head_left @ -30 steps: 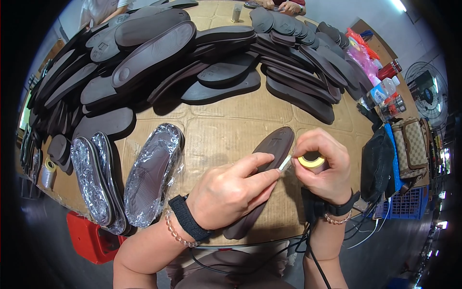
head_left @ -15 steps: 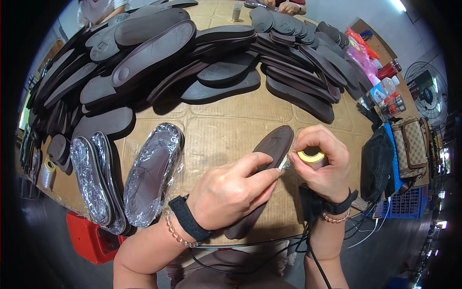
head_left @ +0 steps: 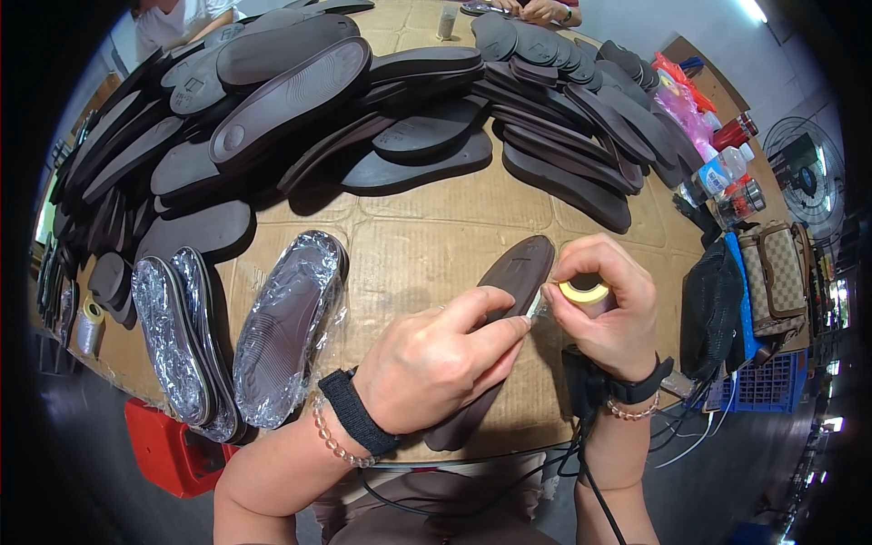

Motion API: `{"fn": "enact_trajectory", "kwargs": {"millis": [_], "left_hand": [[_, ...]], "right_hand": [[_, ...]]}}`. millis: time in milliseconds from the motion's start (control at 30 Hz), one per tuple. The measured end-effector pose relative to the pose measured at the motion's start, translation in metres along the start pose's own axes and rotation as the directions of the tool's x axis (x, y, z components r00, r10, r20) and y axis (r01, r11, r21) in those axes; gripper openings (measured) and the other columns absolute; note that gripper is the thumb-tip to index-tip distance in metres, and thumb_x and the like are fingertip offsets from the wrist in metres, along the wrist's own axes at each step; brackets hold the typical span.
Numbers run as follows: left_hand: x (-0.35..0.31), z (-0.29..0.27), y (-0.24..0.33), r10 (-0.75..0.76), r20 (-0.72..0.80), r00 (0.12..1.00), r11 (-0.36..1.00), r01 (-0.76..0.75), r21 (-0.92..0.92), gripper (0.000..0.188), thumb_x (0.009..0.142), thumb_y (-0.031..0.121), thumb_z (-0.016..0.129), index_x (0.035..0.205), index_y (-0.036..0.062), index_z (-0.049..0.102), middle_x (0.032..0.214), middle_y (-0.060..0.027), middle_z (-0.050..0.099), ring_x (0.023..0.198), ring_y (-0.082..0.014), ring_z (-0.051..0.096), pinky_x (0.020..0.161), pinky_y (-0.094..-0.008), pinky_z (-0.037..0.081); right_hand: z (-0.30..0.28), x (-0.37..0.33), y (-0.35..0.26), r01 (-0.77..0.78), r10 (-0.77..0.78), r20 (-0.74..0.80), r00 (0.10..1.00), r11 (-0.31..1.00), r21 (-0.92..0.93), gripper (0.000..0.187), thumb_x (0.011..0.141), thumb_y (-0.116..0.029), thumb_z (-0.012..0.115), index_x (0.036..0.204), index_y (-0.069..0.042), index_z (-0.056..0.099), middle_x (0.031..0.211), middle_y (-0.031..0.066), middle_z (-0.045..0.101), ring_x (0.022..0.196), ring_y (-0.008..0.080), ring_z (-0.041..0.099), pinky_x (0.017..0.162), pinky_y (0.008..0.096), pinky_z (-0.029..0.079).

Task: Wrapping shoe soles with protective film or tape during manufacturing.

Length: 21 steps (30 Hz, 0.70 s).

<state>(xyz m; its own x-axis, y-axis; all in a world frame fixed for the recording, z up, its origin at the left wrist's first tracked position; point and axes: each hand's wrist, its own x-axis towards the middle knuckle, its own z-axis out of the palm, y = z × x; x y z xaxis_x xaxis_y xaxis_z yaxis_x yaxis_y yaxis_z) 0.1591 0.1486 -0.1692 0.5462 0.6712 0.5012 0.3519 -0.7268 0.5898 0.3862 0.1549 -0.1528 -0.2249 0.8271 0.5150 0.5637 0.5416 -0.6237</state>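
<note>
My left hand [head_left: 440, 363] is closed over a dark brown shoe sole [head_left: 520, 271], which lies slanted on the cardboard-covered table in front of me. The fingertips rest at the sole's right edge, where a short strip of clear film shows. From that edge the film leads to a small roll of clear film [head_left: 586, 295] with a yellow core. My right hand [head_left: 607, 313] grips this roll, thumb and forefinger curled around it, just right of the sole. The sole's middle is hidden under my left hand. To the left lies a film-wrapped sole [head_left: 291, 331], beside more wrapped soles [head_left: 173, 341].
Large heaps of dark soles [head_left: 291, 104] fill the table's far side. Another film roll [head_left: 91, 318] stands at the left edge. Bottles [head_left: 722, 170], a black bag [head_left: 713, 300] and a checked bag [head_left: 774, 277] line the right. Cables hang by my right wrist. Co-workers sit across.
My right hand and the film roll have shifted very slightly left and up. My left hand and the sole look almost unmoved. The co-worker at far left has leaned a little.
</note>
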Motion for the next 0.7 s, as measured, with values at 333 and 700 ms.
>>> {"fn": "enact_trajectory", "kwargs": {"millis": [333, 700], "left_hand": [[0.002, -0.001, -0.003, -0.002, -0.018, 1.0, 0.999, 0.001, -0.036, 0.024, 0.084, 0.008, 0.08, 0.108, 0.0088, 0.077, 0.111, -0.0101, 0.071, 0.075, -0.0227, 0.073, 0.069, -0.0329, 0.061], [0.007, 0.003, -0.006, -0.127, -0.01, 0.992, 0.98, 0.124, -0.154, 0.013, 0.084, 0.005, 0.077, 0.097, 0.0049, 0.075, 0.108, -0.0085, 0.067, 0.08, -0.0138, 0.07, 0.057, -0.0262, 0.059]], "right_hand": [[0.0, 0.0, 0.007, -0.112, 0.111, 0.029, 0.993, 0.993, 0.031, 0.022, 0.08, -0.001, 0.077, 0.099, -0.001, 0.067, 0.105, 0.0128, 0.07, 0.092, 0.0246, 0.069, 0.083, 0.0322, 0.053], [0.005, -0.002, 0.026, -0.262, 0.23, 0.13, 0.964, 0.899, 0.351, 0.033, 0.086, -0.004, 0.076, 0.118, -0.002, 0.069, 0.114, 0.0051, 0.072, 0.093, 0.0083, 0.066, 0.082, 0.0251, 0.054]]}}
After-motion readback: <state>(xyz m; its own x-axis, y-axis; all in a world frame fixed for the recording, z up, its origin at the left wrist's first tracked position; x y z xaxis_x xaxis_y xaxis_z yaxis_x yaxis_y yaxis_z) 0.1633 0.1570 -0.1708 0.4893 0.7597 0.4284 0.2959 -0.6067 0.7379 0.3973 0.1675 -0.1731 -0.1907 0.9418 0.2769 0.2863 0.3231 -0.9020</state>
